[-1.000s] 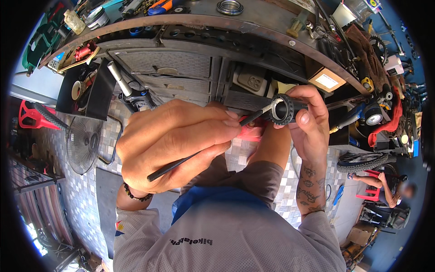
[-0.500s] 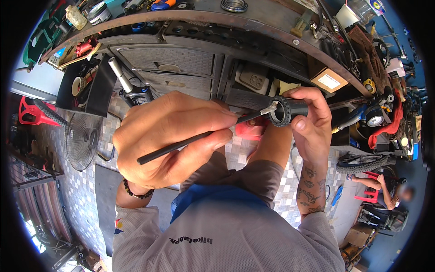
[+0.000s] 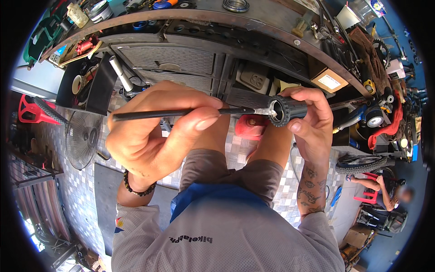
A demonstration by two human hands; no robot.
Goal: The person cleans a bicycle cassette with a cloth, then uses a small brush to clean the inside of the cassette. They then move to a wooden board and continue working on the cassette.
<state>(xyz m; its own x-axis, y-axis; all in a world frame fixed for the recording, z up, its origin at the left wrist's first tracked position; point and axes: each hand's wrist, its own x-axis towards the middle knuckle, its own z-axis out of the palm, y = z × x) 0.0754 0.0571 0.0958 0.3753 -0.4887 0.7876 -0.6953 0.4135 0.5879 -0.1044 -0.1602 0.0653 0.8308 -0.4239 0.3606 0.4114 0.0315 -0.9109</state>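
Note:
Between the thumb and fingers of my left hand (image 3: 156, 131) is a thin black brush (image 3: 181, 113), held nearly level. Its pale, paste-coated bristle end reaches into the open mouth of a black bicycle freehub body (image 3: 282, 113). This hollow cylinder has a toothed rim facing left, and a whitish smear shows inside the rim. My right hand (image 3: 315, 122) grips the freehub body from the right, thumb below and fingers above, partly covering its far end. Both hands are raised over my lap, in front of the workbench.
Across the top runs a metal-edged workbench (image 3: 190, 17) with a bearing ring (image 3: 235, 5) and tools on it. Woven-front drawers (image 3: 167, 61) sit beneath. A fan (image 3: 83, 139) stands at left, a red object (image 3: 250, 128) lies near my feet, and a seated person (image 3: 385, 192) is at far right.
The brush has swung from slanted to nearly level, its bristles now deeper in the freehub body's mouth. My left hand has rotated and shifted slightly left; my right hand stays almost still.

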